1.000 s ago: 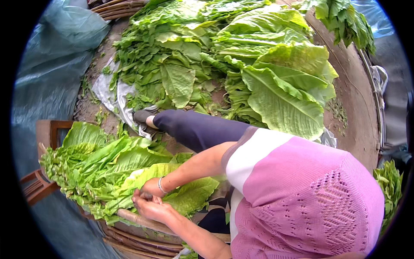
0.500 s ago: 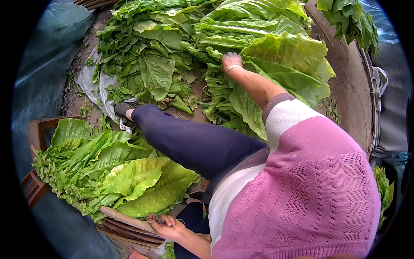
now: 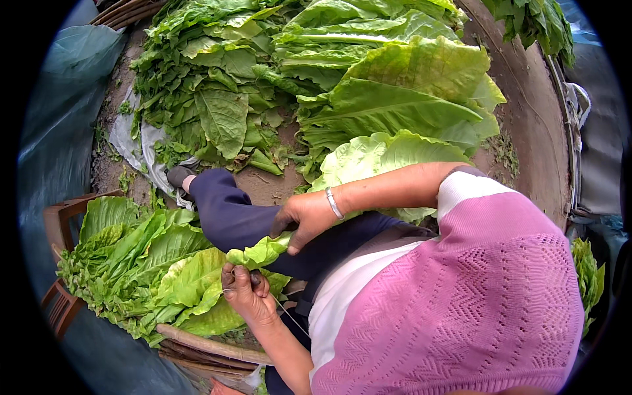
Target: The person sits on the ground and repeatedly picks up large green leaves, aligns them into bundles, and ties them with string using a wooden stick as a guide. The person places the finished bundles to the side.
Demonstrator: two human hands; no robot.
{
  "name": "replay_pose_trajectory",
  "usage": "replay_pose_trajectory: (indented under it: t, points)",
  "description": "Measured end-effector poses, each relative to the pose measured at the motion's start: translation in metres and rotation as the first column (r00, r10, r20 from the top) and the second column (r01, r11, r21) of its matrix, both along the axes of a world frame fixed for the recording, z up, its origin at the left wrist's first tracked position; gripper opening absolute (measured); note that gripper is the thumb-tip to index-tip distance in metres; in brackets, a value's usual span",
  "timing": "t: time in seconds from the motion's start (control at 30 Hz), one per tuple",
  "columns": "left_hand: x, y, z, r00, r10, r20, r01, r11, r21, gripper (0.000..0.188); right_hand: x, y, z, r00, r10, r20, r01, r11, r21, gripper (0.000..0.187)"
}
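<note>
Now the big loose leaf heap lies ahead, the strung bundle rests at the left on the pole. The right hand clamps a fresh leaf by its stem; the left hand pinches thin twine. Best keep that stem tight against the pole, loop snug.

Pink knitted top with white band, navy trousers, silver bangle
</note>
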State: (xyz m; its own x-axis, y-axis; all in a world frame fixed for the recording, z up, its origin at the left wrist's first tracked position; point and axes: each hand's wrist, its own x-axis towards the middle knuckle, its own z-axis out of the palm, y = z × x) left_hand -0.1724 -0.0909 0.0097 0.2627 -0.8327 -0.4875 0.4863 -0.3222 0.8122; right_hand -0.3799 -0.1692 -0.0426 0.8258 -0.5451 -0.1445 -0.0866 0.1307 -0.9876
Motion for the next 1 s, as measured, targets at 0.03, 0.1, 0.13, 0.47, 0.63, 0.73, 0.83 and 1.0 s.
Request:
replay_pose_trajectory:
  t: [0.03,0.1,0.13,0.47,0.63,0.73,0.83,1.0]
  points:
    - [-0.001,0.0,0.0,0.999,-0.035,-0.011,0.035,0.999,0.007,0.015,-0.007,-0.01,-0.007,0.996,0.046,0.071,-0.055,0.99,0.13,0.043]
    - [-0.003,0.002,0.0,0.998,-0.008,0.055,0.005,0.999,0.053,0.009,-0.02,-0.036,-0.025,0.994,-0.108,0.025,0.093,0.933,0.348,0.039]
    - [-0.005,0.001,-0.004,0.999,-0.008,0.052,0.004,0.996,0.087,0.009,-0.035,-0.053,-0.039,0.949,-0.231,-0.216,0.271,0.946,0.179,0.039]
    - [-0.011,-0.003,0.006,0.998,-0.001,0.069,-0.009,0.989,0.147,0.012,-0.118,-0.094,-0.137,0.258,-0.62,-0.741,-0.449,0.602,-0.661,0.015]
    - [0.0,-0.005,-0.005,1.0,-0.023,0.007,0.022,0.994,0.104,0.013,-0.119,-0.103,-0.129,0.404,-0.494,-0.77,-0.165,0.788,-0.593,0.013]
    - [0.001,-0.01,-0.011,0.986,-0.118,0.119,0.102,0.985,0.137,0.013,-0.133,-0.089,-0.166,0.227,-0.51,-0.83,-0.451,0.701,-0.553,0.018]
    - [0.011,-0.007,-0.026,0.911,-0.213,0.354,0.182,0.976,0.118,0.012,-0.127,-0.09,-0.189,0.103,-0.557,-0.824,-0.497,0.689,-0.528,0.012]
    - [0.016,-0.001,-0.012,0.944,-0.289,0.158,0.291,0.957,0.011,0.024,-0.123,-0.101,-0.151,0.188,-0.454,-0.871,-0.473,0.735,-0.486,0.02]
